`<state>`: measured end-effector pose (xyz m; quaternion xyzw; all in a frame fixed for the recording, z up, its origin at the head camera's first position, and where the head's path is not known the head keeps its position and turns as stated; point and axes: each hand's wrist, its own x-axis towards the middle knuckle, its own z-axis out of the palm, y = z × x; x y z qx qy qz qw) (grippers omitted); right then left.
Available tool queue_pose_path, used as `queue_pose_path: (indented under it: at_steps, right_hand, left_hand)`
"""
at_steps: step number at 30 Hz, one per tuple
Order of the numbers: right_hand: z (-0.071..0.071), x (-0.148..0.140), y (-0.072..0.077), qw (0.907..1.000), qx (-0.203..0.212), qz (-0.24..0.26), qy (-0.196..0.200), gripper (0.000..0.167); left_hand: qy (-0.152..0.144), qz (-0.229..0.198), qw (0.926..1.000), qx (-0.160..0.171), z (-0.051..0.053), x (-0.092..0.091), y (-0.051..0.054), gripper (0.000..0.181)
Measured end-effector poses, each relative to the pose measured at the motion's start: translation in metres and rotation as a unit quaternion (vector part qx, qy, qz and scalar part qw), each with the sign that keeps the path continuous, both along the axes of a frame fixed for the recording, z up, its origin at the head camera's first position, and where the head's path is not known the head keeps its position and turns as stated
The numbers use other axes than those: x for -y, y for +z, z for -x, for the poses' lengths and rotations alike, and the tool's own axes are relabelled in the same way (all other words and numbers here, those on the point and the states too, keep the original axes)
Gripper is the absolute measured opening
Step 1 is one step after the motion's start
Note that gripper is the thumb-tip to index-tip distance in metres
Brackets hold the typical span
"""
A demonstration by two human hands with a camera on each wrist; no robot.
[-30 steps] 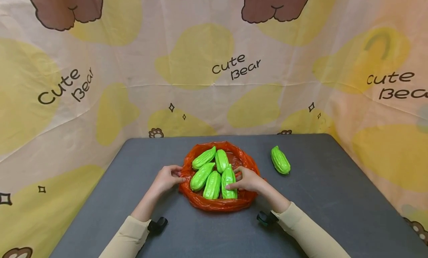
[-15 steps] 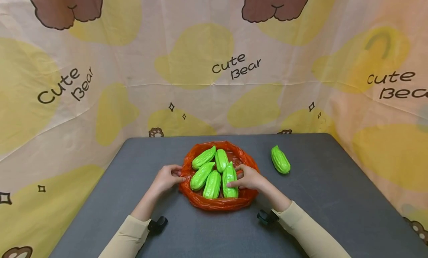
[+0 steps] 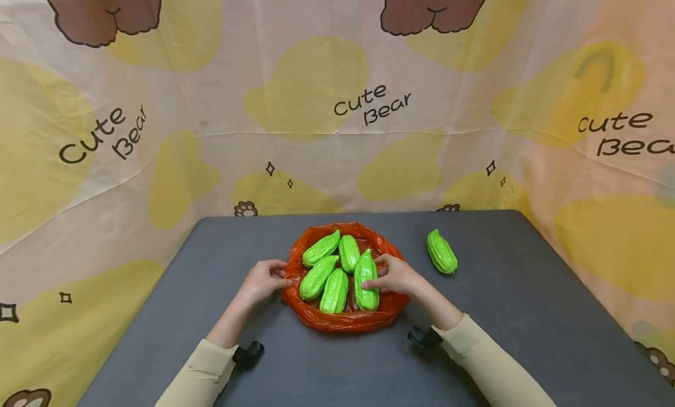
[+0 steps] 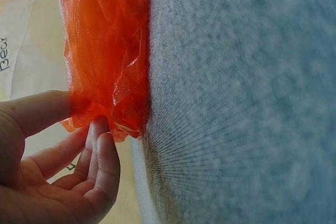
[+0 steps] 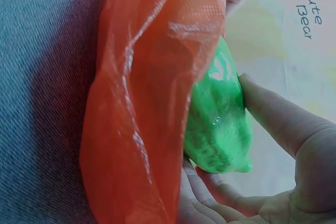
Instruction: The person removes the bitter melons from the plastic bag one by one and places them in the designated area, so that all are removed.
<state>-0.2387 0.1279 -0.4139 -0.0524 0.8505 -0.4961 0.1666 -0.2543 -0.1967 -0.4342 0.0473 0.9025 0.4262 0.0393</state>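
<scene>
A red plastic bag [image 3: 345,323] stands on the table with its mouth spread wide, and several bright green bitter melons [image 3: 334,293] lie inside it. My left hand [image 3: 263,280] pinches the bag's left edge between thumb and fingers; the left wrist view shows the thin crinkled film [image 4: 107,51] caught there. At the bag's right side, my right hand [image 3: 398,276] grips a bitter melon [image 3: 365,265], thumb on the near side and fingers on the other. In the right wrist view the bag's wall partly hides this bitter melon [image 5: 223,124].
Another bitter melon [image 3: 442,252] lies on the dark grey table [image 3: 490,313], right of the bag. A printed cloth [image 3: 311,102] hangs behind the table and along its sides. Dark wrist devices [image 3: 249,355] sit at both cuffs.
My right hand has shifted slightly right and away from me, and the bitter melon it grips has moved with it, opening a gap from its neighbour. The left hand stays put.
</scene>
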Motion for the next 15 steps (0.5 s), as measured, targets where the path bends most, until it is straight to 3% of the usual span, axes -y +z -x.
queue_pose_path:
  at_steps: [15]
  right_hand:
    - [0.003, -0.013, 0.012, 0.9999, -0.004, -0.006, -0.012, 0.076]
  left_hand:
    - [0.002, -0.001, 1.0000, -0.001, 0.000, 0.000, -0.001, 0.045]
